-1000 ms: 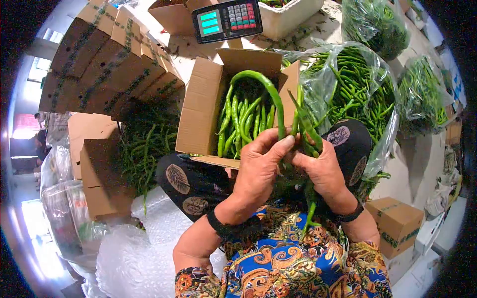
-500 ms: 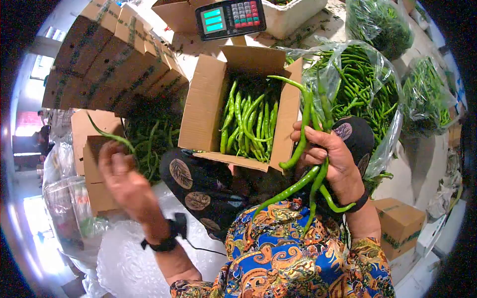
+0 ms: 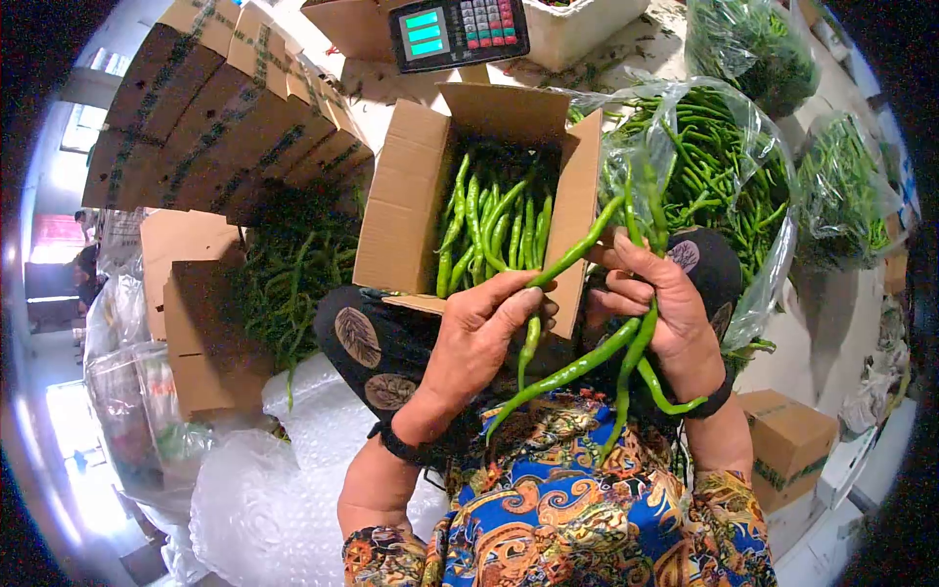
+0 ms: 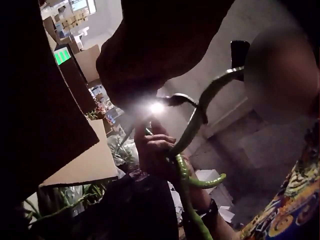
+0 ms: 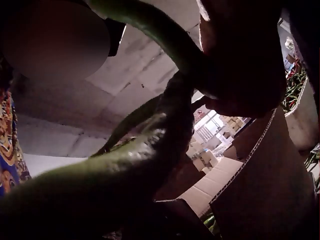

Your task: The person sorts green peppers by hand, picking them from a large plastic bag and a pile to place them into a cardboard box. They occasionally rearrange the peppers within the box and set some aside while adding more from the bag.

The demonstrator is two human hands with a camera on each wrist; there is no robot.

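Open carton (image 3: 396,210) of peppers (image 3: 489,235) ahead, scale (image 3: 458,29) behind it, bagged peppers (image 3: 719,166) to its right

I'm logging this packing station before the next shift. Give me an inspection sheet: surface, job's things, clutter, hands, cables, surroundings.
Surface: no table; work is done over the person's lap, floor around.
Job's things: open cardboard box part-filled with long green peppers; clear bag of peppers beside it.
Clutter: loose pepper pile; bubble wrap; small boxes.
Hands: left hand pinches one pepper; right hand grips a bunch of peppers.
Cables: nothing seen.
Surroundings: weighing scale display; stacked flat cartons; more bagged peppers.
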